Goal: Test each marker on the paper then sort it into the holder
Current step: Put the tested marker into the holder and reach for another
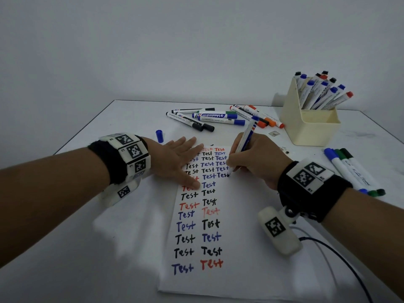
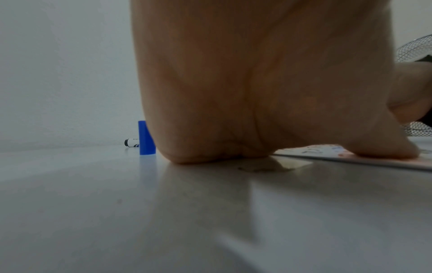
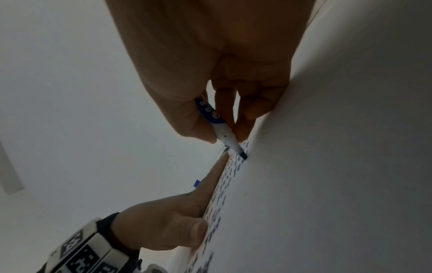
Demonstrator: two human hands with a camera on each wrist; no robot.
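On the paper (image 1: 218, 215), flat-fingered left hand (image 1: 177, 160) pins the flimsy sheet while right hand (image 1: 255, 158) pinches the light, rigid blue whiteboard marker (image 1: 246, 138) low, near its tip, likely best for control.

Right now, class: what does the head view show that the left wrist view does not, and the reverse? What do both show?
Only the head view: the right hand writing with a marker, and the holder. Only the left wrist view: a wire fan grille. Both: the left hand flat on the paper, and the upright blue cap.
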